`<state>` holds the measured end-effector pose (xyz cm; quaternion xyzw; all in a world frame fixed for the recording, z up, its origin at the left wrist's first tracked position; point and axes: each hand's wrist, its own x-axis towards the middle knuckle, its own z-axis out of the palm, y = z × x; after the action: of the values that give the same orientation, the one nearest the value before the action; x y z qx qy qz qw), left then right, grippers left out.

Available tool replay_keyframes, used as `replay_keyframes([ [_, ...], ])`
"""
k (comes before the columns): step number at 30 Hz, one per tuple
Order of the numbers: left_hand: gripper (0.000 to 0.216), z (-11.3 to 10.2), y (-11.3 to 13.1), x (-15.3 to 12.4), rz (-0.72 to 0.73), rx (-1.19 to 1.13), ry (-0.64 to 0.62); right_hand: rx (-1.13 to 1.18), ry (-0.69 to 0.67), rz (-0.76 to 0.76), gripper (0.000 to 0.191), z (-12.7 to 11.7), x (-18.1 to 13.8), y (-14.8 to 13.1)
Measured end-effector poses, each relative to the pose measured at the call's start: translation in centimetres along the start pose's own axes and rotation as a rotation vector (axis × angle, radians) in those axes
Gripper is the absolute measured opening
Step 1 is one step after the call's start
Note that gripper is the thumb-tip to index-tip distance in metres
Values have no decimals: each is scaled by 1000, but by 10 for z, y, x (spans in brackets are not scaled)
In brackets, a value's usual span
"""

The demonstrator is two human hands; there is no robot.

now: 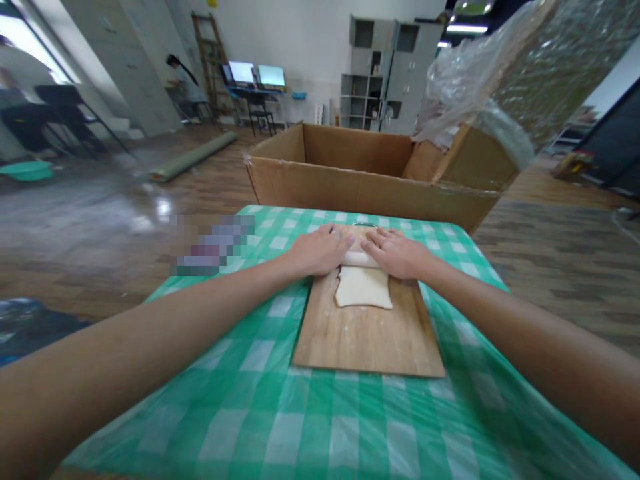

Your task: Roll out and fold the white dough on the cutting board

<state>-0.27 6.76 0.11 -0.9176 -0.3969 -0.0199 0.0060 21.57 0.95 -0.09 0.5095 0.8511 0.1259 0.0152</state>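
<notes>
Tablecloth (270, 413) — hands (320, 251) (395, 253) (on pale roll (360, 259))

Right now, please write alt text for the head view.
A person's left hand and right hand rest on a pale cylinder at the far end of a flat, cream, dough-like sheet, on a rectangular wooden board over a green-and-white checked tablecloth.
</notes>
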Motion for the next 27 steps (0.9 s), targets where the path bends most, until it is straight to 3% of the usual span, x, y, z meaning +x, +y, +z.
replay_keyframes([
  [5,57,4,2,-6,12,-9,54,23,15,18,45,-8,-9,-8],
  [9,59,2,19,-41,-37,-24,149,33,52,50,53,-18,-35,-37],
  [13,63,-1,33,-79,25,-13,215,100,117,239,73,-21,-61,-68],
  [16,65,0,34,-92,52,-17,231,131,140,248,78,-22,-70,-80],
  [20,68,2,29,-78,30,-34,210,148,132,257,73,-21,-61,-70],
  [25,70,-1,21,-41,-129,-81,90,27,69,46,55,-14,-31,-36],
  [27,69,-1,16,-29,-122,-70,68,-5,52,18,54,-10,-22,-25],
])
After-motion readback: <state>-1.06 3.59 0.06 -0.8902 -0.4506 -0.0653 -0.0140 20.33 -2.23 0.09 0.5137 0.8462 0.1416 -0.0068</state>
